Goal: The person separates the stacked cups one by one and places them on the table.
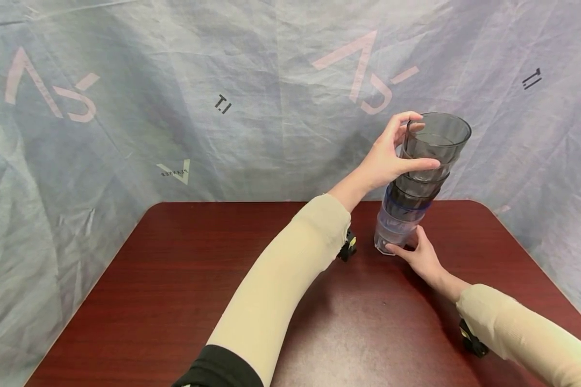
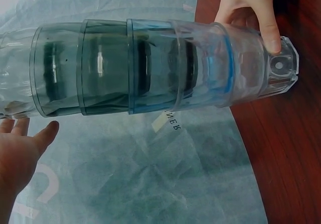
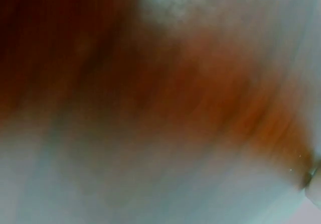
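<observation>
A tall stack of nested see-through tumblers (image 1: 418, 188) leans to the right in the head view. Its upper tumblers are smoky grey, then come bluish ones, and the lowest tumbler (image 2: 288, 68) is clear with a faceted base. At the top, my left hand (image 1: 389, 153) holds the uppermost tumbler, fingers by its rim and thumb across its front. Down at the base my right hand (image 1: 423, 258) grips the lowest tumbler, its thumb over the near side; its other fingers are mostly hidden behind. The right wrist view is too blurred to show the hand's work.
The stack's foot is over the far right part of a dark red wooden table (image 1: 174, 279). Behind the table hangs a creased grey cloth (image 1: 252, 145) with printed letters. Black wrist devices (image 1: 473, 339) sit under both sleeves.
</observation>
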Available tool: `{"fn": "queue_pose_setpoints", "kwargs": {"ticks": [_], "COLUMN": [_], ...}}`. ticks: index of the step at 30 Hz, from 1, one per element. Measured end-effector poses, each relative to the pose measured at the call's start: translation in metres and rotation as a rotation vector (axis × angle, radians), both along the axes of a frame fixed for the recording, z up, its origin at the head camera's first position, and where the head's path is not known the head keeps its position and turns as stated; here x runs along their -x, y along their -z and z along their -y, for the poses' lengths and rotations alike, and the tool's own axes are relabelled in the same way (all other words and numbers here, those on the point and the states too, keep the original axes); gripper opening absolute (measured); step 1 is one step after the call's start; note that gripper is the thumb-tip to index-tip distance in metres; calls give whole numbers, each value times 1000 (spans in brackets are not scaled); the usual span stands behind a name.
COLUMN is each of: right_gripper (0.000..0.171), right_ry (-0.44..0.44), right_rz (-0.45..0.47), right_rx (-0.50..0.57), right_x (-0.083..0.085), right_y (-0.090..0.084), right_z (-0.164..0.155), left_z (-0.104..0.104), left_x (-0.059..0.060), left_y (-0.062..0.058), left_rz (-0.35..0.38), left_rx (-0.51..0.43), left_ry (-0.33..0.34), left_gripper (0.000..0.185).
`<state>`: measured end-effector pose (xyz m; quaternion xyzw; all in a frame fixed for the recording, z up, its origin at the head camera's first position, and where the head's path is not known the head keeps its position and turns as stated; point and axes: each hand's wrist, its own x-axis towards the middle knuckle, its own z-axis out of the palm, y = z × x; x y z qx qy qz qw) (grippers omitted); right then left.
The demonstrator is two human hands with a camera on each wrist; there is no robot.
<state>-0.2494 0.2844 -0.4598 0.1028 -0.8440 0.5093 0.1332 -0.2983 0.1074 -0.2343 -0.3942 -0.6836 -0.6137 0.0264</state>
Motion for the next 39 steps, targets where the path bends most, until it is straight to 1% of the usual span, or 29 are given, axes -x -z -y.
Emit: {"fn": "queue_pose_setpoints", "kwargs": {"ticks": [6, 8, 13, 15, 21, 23, 29, 32, 35, 36, 39], "right_gripper": [74, 74, 73, 73, 73, 72, 72, 73, 73, 74, 74], "right_ry": [-3, -5, -9, -7, -5, -4, -1, 4, 10, 12, 16], "right_rz": [2, -6, -19, -17, -15, -18, -17, -4, 8, 11, 13], "right_rx": [15, 20, 30, 26, 21, 23, 19, 13, 5, 1, -7], "right_x": [0, 1, 1, 1, 1, 2, 4, 3, 3, 3, 4], "right_y": [3, 4, 4, 4, 3, 3, 3, 2, 2, 2, 3], "right_z": [1, 1, 2, 3, 2, 2, 2, 1, 1, 0, -1], "left_z": [-1, -1, -2, -1, 4, 7, 26, 37, 50, 55, 72], "left_x": [-2, -2, -3, -4, -9, -12, -24, -26, -23, -21, -19], "left_y": [2, 1, -4, -7, -18, -23, -36, -37, -34, -31, -22], "left_rz": [9, 11, 17, 20, 6, 4, -10, -14, -20, -33, -65], "left_rx": [-25, -58, -177, -203, -183, -185, -236, -275, -315, -325, -328], "left_ry": [-11, -13, -3, -2, -74, -89, -66, -51, -44, -46, -75], "left_gripper": [75, 76, 76, 77, 79, 79, 77, 76, 77, 77, 78]}}
